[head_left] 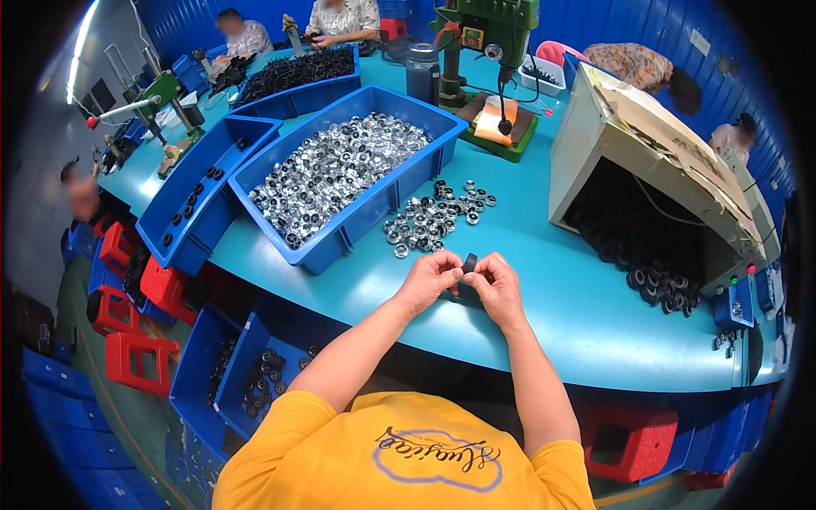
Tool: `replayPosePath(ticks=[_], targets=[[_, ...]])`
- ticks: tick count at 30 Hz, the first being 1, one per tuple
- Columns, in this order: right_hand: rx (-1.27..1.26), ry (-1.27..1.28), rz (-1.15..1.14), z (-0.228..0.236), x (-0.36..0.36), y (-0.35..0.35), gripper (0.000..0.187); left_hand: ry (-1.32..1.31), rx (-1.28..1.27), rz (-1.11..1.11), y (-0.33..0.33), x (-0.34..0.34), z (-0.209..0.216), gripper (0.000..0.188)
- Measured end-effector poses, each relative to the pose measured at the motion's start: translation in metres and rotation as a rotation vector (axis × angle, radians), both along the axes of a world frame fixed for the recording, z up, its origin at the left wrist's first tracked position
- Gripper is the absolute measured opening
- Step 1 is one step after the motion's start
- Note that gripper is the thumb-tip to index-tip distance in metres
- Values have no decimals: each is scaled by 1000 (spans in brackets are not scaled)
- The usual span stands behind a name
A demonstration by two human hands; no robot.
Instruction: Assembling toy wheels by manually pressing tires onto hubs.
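Close to the table's near edge, my left hand (429,281) and my right hand (497,289) meet, thumbs and fingers pinching a small black rubber ring (469,263) between them. Whether a metal hub sits inside the ring is hidden by my fingers. Just beyond my hands lies a loose heap of shiny metal wheel hubs (432,219) on the tabletop. A large blue bin (348,242) full of such hubs stands behind it to the left. On the right, black rubber rings (663,289) spill from the opening of a tilted pale box (571,149).
The turquoise table (527,212) carries a green press (501,25), a dark jar (422,72) and a narrow blue bin (161,223) with a few black wheels. Blue bins (223,399) stand below the left edge, near red stools (140,361). Several people sit around the table.
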State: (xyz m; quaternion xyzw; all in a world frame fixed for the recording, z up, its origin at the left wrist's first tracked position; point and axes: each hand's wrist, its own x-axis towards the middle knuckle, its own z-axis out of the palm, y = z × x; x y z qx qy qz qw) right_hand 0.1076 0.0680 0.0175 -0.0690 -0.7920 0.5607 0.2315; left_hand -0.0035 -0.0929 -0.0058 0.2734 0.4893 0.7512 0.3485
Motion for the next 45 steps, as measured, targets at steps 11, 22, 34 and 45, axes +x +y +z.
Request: replayPosePath(ticks=[11,22,34,45], targets=[[-139,-80,134,-5,0,4,18,31,-5,-36,-6,-4,3,15],[-502,-171,181,-12,1,14,16,209,-126,-22,-3,2,10,13],[-32,9,-32,1,2,-13,18,10,-13,-2,-4,-2,4,19],[-81,-10,37,3,5,-7,16,99,-9,4,-4,-2,8,22]])
